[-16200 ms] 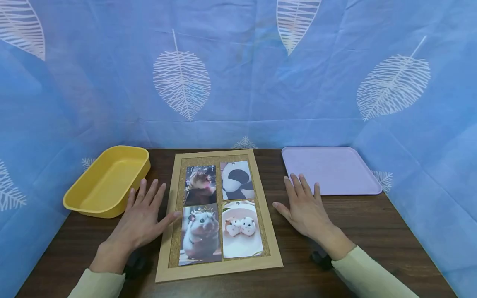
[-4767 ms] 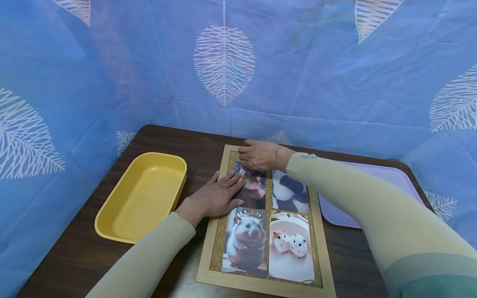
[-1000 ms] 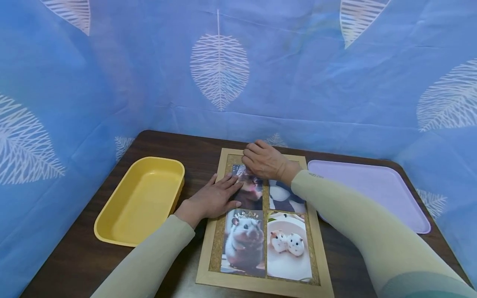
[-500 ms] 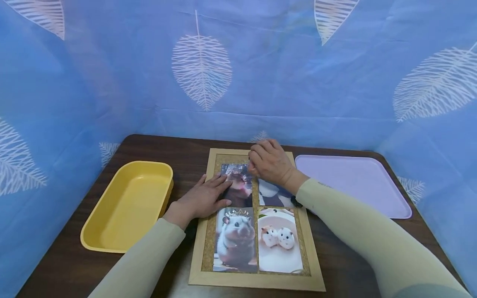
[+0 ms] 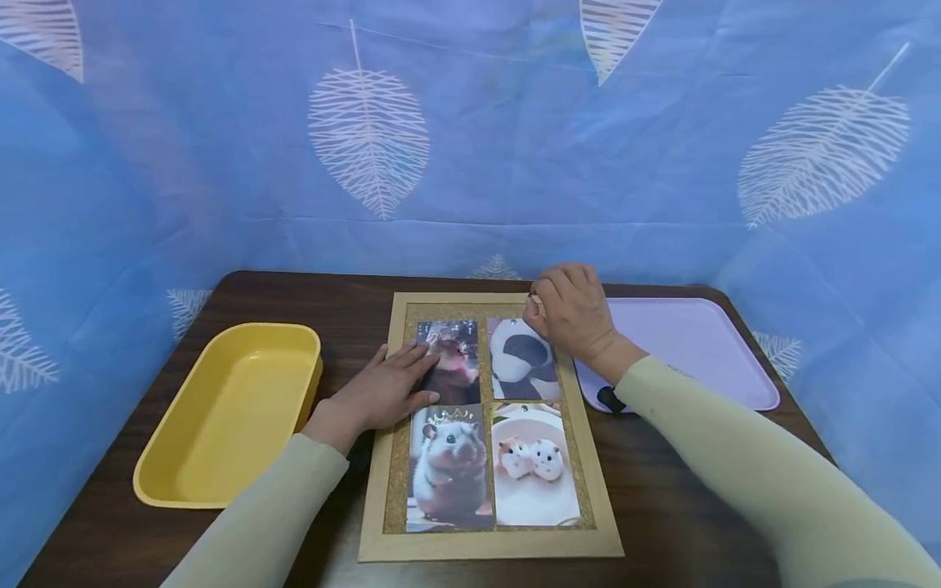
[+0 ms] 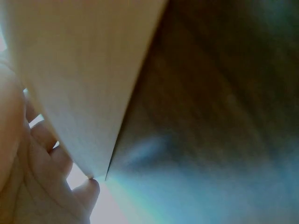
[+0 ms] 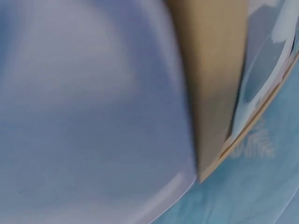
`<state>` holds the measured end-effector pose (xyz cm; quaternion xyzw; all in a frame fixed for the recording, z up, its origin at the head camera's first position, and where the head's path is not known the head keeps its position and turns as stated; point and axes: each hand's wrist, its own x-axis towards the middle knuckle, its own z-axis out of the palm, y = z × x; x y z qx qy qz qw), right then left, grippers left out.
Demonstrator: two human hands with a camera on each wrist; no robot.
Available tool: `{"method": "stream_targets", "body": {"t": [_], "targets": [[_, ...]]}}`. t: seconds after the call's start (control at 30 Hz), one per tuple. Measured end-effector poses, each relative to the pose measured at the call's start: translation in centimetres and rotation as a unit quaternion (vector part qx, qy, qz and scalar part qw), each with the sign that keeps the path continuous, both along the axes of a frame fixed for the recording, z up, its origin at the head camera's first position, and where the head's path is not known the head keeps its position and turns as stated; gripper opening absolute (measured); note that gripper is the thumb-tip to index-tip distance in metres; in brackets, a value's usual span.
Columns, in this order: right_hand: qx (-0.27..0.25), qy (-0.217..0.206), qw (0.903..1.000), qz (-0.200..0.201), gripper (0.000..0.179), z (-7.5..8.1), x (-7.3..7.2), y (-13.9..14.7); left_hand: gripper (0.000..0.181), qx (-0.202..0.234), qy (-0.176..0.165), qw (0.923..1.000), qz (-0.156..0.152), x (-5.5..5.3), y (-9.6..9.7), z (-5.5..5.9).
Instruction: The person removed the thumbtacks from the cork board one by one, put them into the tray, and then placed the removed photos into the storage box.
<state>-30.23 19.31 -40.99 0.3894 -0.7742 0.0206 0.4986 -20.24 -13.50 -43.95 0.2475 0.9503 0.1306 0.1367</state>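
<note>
Currently, left hand: spread, touching the upper-left photo.
Right hand: fingers curled over the corkboard's upper-right corner; cannot tell whether they pinch anything.
Photo: on the corkboard, between yellow bin and purple tray.

Item in right fingers too small to tell; left-wrist view crops left hand.

Head view forward-down, wrist views close, wooden frame shared by all
</note>
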Motion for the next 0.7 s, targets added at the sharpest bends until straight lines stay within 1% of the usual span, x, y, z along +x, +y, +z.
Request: {"method": "stream_targets", "body": {"t": [0.17,0.33,0.43,0.57,0.7], "targets": [[0.011,-0.003,0.9998,-0.017,0.016,0.1,0.2,2.5,0.071,0.003,-0.002,1.0000,0.005,0.0,-0.2,-0.1],[0.058,0.000,0.9979,-0.030,0.020,0.1,0.3,5.7,0.071,0.009,0.004,1.0000,0.001,0.1,-0.2,-0.1],[0.090,-0.003,0.9956,-0.027,0.022,-0.1,0.3,7.7,0.071,0.013,0.007,0.9999,0.000,0.2,0.0,-0.1],[0.149,-0.015,0.9883,-0.027,0.027,-0.5,0.4,9.8,0.071,0.017,0.008,0.9998,0.000,0.3,0.1,0.0],[0.210,-0.037,0.9758,-0.051,0.035,-1.0,0.7,11.2,0.071,0.018,0.008,0.9998,-0.001,0.3,0.2,0.0]]}}
